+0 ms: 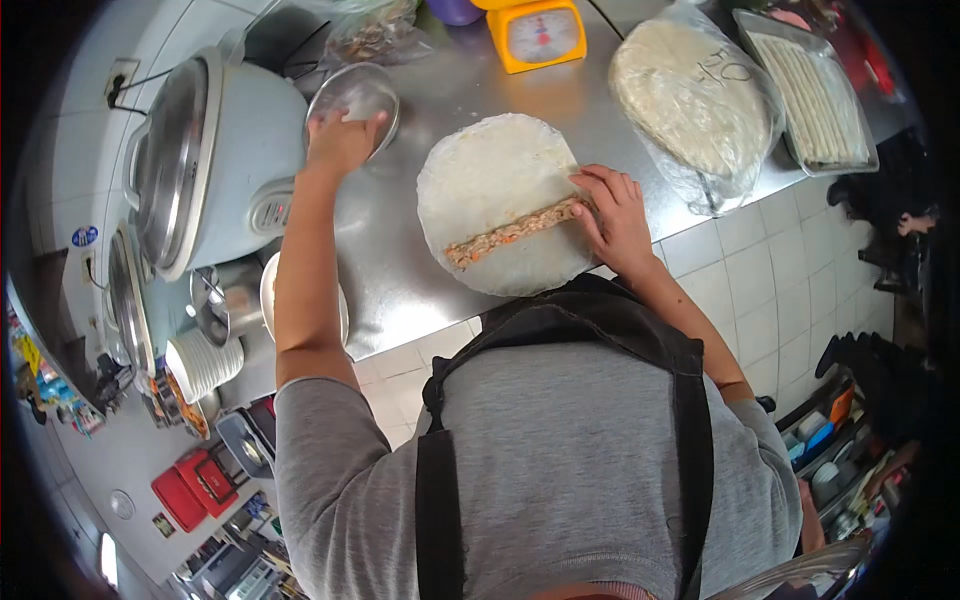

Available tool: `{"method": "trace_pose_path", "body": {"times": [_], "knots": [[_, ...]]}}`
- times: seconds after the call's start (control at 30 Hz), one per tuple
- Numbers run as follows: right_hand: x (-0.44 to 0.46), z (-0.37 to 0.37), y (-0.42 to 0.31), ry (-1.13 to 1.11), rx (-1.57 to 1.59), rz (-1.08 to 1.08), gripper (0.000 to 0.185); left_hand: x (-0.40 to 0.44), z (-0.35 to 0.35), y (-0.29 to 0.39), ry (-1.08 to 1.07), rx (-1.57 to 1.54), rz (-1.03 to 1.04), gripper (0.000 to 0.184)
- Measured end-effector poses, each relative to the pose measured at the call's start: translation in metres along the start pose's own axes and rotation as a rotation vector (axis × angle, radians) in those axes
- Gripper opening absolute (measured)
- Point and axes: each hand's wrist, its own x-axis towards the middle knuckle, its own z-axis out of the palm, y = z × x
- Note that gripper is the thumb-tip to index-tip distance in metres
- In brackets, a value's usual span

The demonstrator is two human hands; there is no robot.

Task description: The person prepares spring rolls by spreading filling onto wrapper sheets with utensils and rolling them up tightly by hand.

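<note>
A large round white wrapper sheet [500, 160] lies flat on the steel table, with a thin strip of minced filling [515, 232] running slantwise across its lower half. At the wrapper's right edge rests my right hand [615, 215], fingers apart, its thumb beside the filling's right end. My left hand [345, 145] reaches over the rim of a small metal bowl [375, 90]. Its thumb stands away from the other fingers, whose tips are partly hidden inside. The bowl's contents are hard to make out.
A large pale cooker [245, 150] stands left of the bowl. A yellow scale [540, 40] sits at the back. To the right lie bagged round sheets [690, 90] and a tray [875, 165] of long pale rolls. A white bowl [343, 320] is under my left forearm.
</note>
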Motion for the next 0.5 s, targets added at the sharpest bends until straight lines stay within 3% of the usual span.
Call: {"method": "trace_pose_path", "body": {"times": [0.03, 0.17, 0.23, 0.3, 0.33, 0.4, 0.5], "knots": [[0.000, 0.000, 0.001, 0.000, -0.008, -0.003, 0.037, -0.005, -0.016, 0.002, -0.050, 0.003, -0.018, 0.065], [0.000, 0.001, 0.000, -0.008, -0.015, -0.013, 0.034, -0.068, -0.047, 0.009, 0.255, -0.257, 0.014, 0.062], [0.002, 0.000, -0.002, -0.017, -0.011, -0.014, 0.034, -0.102, -0.033, 0.031, 0.289, -0.293, 0.129, 0.056], [0.002, -0.002, -0.003, -0.030, -0.012, -0.005, 0.034, -0.141, -0.018, 0.065, 0.078, -0.332, 0.149, 0.048], [0.003, -0.001, -0.001, -0.016, -0.013, -0.014, 0.033, -0.148, 0.004, 0.072, 0.093, -0.300, 0.198, 0.046], [0.001, 0.002, 0.001, 0.005, -0.009, -0.028, 0.032, -0.158, 0.051, 0.081, 0.114, -0.233, 0.297, 0.050], [0.001, 0.002, 0.001, -0.009, -0.008, -0.017, 0.031, -0.147, 0.064, 0.084, 0.213, -0.206, 0.230, 0.057]]}}
